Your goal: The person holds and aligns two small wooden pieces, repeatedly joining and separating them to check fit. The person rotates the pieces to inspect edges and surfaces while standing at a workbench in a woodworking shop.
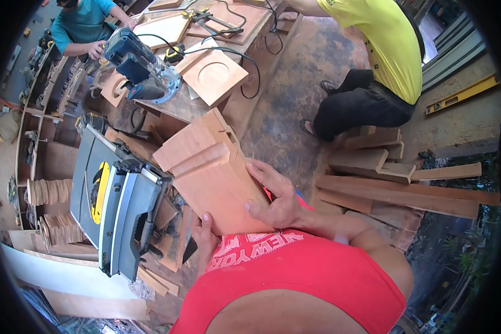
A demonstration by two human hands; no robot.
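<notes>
A reddish-brown wooden board (220, 192) is held in front of my red shirt, slanting up and away to the left. A raised step and a groove run across its upper part, and notches show at its far right corner. My right hand (278, 195) grips the right edge, thumb on the face and fingers along the side. Low on the left, my left hand (205, 236) holds the near corner with its thumb at the edge; its other fingers are mostly hidden. The far end of the board comes close to the workbench (175, 111).
Left stands a table saw (86, 195) with a yellow blade insert. A blue router (145, 69), cables and a board with a round recess (211, 75) lie on the bench. Two people, in teal (83, 25) and yellow (392, 50), are nearby. Planks (395, 192) lie right.
</notes>
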